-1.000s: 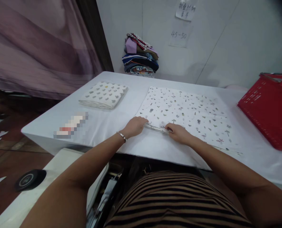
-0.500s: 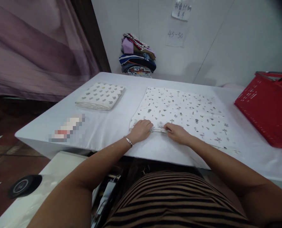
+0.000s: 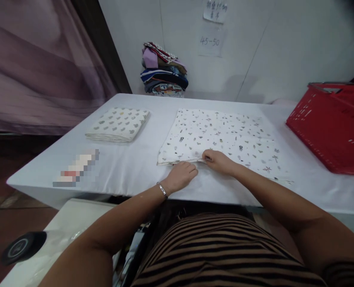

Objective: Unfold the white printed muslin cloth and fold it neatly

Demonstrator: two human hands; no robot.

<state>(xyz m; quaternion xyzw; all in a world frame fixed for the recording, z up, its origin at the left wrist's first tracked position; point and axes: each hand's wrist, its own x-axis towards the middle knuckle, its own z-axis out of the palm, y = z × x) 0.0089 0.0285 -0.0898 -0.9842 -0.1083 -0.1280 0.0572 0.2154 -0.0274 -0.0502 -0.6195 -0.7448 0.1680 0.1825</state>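
Even, soft indoor light, sharp at the centre.
Wide-angle bending and dark corners at the edges; white table (image 3: 135, 167) bright without glare.

We see a table (image 3: 141, 167) covered in white cloth. On it lies a flat printed cloth (image 3: 221, 137) near the front edge, a folded cloth (image 3: 118, 124) with a grey pattern to its left, a red basket (image 3: 335, 123) at the right end, and a stack of folded clothes (image 3: 164, 75) at the back by the wall.
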